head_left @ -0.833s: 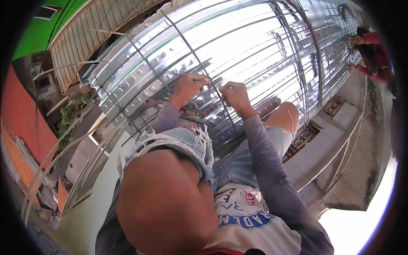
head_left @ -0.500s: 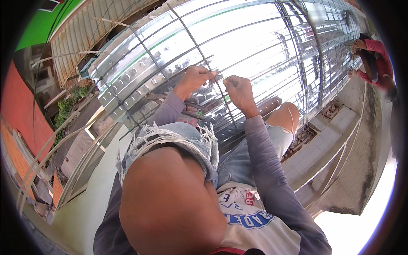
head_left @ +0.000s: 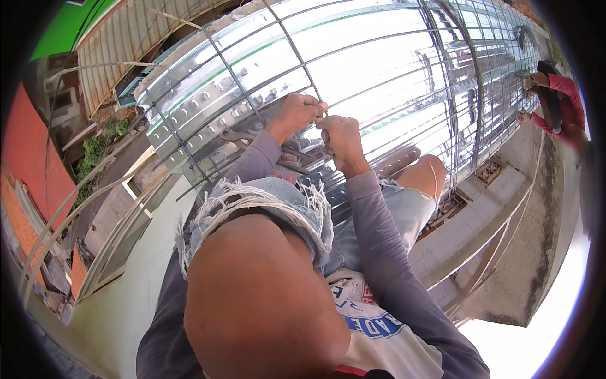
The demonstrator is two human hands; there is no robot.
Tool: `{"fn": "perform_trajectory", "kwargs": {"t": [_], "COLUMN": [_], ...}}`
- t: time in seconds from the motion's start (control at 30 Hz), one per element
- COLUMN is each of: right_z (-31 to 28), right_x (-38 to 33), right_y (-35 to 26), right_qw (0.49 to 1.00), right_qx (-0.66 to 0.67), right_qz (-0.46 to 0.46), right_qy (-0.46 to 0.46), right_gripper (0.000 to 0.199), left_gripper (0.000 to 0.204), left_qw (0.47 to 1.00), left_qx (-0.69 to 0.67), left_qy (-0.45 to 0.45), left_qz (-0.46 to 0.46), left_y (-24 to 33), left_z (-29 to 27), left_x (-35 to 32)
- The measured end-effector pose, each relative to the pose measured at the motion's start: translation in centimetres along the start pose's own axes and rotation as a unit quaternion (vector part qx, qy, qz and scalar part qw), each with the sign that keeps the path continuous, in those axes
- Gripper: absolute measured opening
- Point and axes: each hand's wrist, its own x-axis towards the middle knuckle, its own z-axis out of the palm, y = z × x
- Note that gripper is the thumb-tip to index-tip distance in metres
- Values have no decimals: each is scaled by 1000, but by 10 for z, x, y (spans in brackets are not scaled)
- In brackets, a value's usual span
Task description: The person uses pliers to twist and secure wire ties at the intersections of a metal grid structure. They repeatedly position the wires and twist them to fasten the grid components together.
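Note:
Over a crossing of the dark steel bar mesh, my left hand and my right hand meet almost fingertip to fingertip. Both have thumb and forefinger pinched together. Whatever thin thing lies between the fingers is too small to make out. The mesh lies above shiny, ribbed metal decking with rows of raised dimples. What looks like a pair of rusty pincers rests below my left wrist, partly covered by my sleeve.
Another person in a red sleeve reaches onto the mesh at the far right. At left the decking ends above a drop, with ropes or cables and lower roofs beyond. A block wall with a ledge runs along the right.
My right hand has moved left and slightly down, closing the gap to my left hand. The left hand shifts slightly right, still pinched. The view has shifted a little.

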Motion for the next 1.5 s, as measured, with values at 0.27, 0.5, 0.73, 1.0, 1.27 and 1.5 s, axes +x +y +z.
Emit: {"fn": "perform_trajectory", "kwargs": {"t": [0.27,0.5,0.73,1.0,1.27,1.5], "right_z": [2,86,90,-21,-65,-28], "right_x": [-54,-62,-27,-75,-25,-42], "right_y": [-39,2,9,-119,-90,-96], "right_qw": [765,673,674,906,572,324], "right_qx": [-430,-602,-627,-390,-770,-883], "right_qz": [-470,-421,-375,-43,-252,-338], "right_qy": [95,-89,-112,-159,-130,-45], "right_gripper": [9,33,34,25,72,68], "left_gripper": [41,40,29,53,33,30], "left_qw": [974,975,905,995,980,985], "left_qx": [209,-48,-145,-42,-192,-172], "left_qy": [30,210,387,58,-18,-30], "left_qz": [77,60,105,-77,-52,-2], "left_y": [13,63,43,47,-6,-17], "left_z": [-13,-91,-130,-57,49,45], "left_x": [-18,-96,-132,-100,-48,-49]}}
